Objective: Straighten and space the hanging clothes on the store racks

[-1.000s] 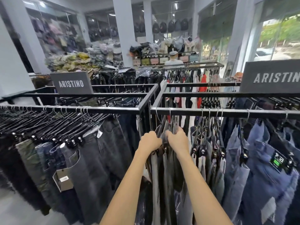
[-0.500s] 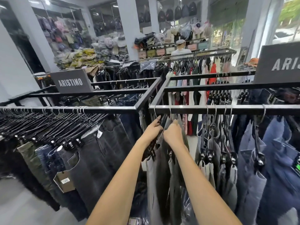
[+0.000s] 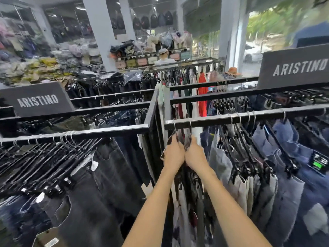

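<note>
A: Where are the hands?
B: Together, knuckles touching, just under the left end of the front rail. The left hand and right hand both curl round a bunch of hangers hooked there.
A: And the other clothes?
B: Further right under that rail hang grey trousers, then blue jeans. Left of the rail's end, black jeans crowd the neighbouring rack. Above the rail's right end stands an ARISTINO sign.

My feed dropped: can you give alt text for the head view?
The left hand and right hand grip a bunch of hangers side by side under the left end of the right rack's front rail. To their right hang grey jeans and blue jeans; black jeans crowd the left rack.
</note>
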